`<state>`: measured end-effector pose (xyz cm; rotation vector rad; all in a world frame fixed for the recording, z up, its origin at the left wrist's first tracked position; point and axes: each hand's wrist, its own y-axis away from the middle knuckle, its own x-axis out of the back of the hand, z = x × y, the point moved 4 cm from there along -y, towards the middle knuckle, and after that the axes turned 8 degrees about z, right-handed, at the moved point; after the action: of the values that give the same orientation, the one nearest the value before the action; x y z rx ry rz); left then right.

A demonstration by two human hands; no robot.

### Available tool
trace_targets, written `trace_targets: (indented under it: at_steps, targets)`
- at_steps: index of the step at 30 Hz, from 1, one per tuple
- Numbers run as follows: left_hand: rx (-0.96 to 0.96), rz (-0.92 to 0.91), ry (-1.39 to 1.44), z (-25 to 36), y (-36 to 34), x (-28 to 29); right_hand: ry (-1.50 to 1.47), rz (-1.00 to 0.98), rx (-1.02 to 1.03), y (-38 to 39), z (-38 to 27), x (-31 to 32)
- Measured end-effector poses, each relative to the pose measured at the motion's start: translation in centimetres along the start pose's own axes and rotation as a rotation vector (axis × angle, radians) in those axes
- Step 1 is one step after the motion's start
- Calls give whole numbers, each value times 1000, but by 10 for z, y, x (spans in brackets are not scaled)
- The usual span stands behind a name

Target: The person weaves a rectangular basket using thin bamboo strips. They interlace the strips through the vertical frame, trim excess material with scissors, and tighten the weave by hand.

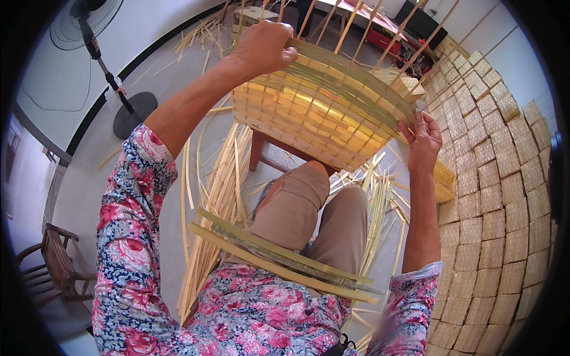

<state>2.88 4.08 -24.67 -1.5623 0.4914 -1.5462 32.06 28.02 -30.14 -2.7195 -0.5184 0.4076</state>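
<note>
A woven bamboo basket rests on a wooden stool in front of my knees, with upright bamboo stakes rising from its top edge. A greenish bamboo strip runs along that upper edge. My left hand is closed on the strip at the basket's upper left corner, its thumb bent toward me. At the right corner my right hand pinches the strip's other end between thumb and fingers. Several loose bamboo strips lie across my lap.
Piles of split bamboo cover the floor around the stool. Stacked woven baskets line the right wall. At the left stand a floor fan and a wooden chair. A table with a red front is at the back.
</note>
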Motion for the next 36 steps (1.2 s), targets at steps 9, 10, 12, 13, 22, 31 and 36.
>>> trace_targets:
  at_steps: [9,10,12,13,22,31,36]
  targets:
    - [44,28,2,-3,-1,-8,-27,-17,15,1,2,1]
    - [45,30,2,-3,-1,-8,-26,-17,15,1,2,1]
    - [37,41,-6,-3,-1,-9,-16,-3,18,3,0,-1]
    - [32,45,-9,-3,0,-10,-11,5,20,4,-1,-1]
    - [38,66,76,-5,-5,-11,-61,-5,38,2,4,1]
    - [-151,268,385,54,14,27,-58,-13,53,-1,9,-3]
    - [-143,156,456,80,-29,-4,-42,-1,27,5,1,-6]
